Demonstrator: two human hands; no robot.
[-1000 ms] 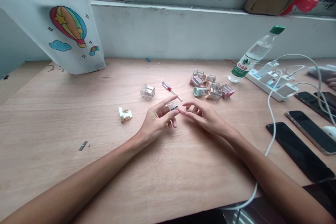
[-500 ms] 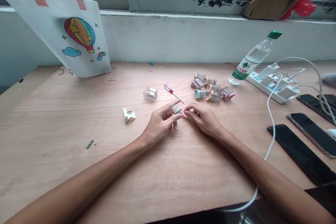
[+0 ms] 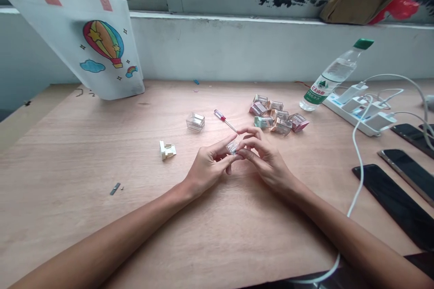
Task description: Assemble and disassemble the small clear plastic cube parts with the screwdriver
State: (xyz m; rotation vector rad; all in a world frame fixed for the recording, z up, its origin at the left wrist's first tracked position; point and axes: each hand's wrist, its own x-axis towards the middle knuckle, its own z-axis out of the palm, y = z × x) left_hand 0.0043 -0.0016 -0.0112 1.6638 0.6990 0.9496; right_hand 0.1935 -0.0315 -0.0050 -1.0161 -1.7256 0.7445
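Observation:
A small clear plastic pencil sharpener piece [image 3: 232,146] is pinched between the fingers of my left hand [image 3: 212,162]. From the other side, the fingers of my right hand [image 3: 266,153] close on the same piece, and they hide part of it. Just beyond my fingertips lies a screwdriver [image 3: 224,119] with a clear and red handle. To the left are a clear plastic sharpener case [image 3: 195,122] and a cream-coloured sharpener insert [image 3: 167,150]. Nearer me on the left rest a small metal blade [image 3: 115,188] and a tiny screw [image 3: 122,188].
Several coloured clear sharpeners [image 3: 280,125] sit in a cluster behind my right hand. A water bottle [image 3: 327,82] leans by a power strip [image 3: 356,115]. Its white cable [image 3: 359,176] runs past phones [image 3: 395,203] on the right. A paper bag [image 3: 111,72] stands back left.
My right hand has come up, and its fingers now close over the clear piece in my left hand. The piece has turned and shifted slightly towards me. The view has swung slightly left.

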